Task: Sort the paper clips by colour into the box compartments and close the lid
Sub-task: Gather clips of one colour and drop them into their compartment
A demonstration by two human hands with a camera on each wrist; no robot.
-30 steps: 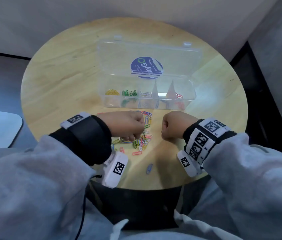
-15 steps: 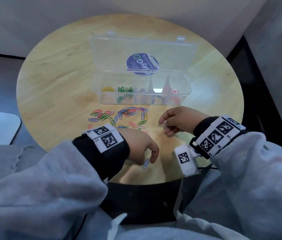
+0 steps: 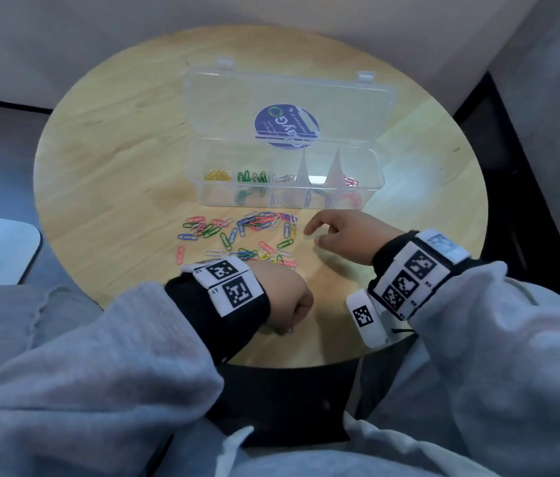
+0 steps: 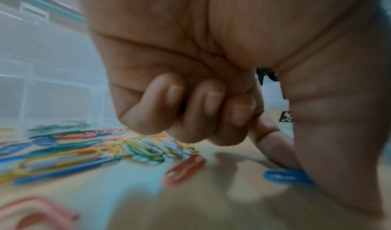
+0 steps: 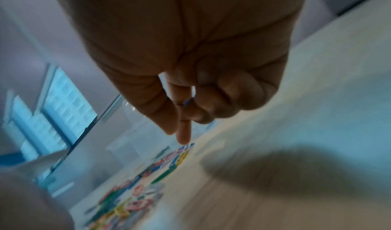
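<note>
A clear compartment box (image 3: 373, 187) stands with its lid (image 3: 237, 108) open and tilted back; it holds yellow, green, white, blue and red clips in separate sections. A pile of mixed loose paper clips (image 3: 247, 235) lies in front of it, also in the left wrist view (image 4: 88, 150). My left hand (image 3: 289, 330) is curled near the table's front edge. Its thumb and forefinger pinch a lone blue paper clip (image 4: 285, 176) lying on the wood. My right hand (image 3: 311, 235) hovers at the pile's right edge, forefinger and thumb loosely stretched toward it (image 5: 176, 135).
The round wooden table (image 3: 117, 149) ends just behind my left hand. A single red clip (image 3: 180, 254) lies left of the pile, and another red one (image 4: 186, 168) lies beside my left hand. Walls close in behind and to the right.
My left hand drew back from the pile to the front edge and closed on the lone blue clip. My right hand uncurled from a fist and moved to the pile's right edge.
</note>
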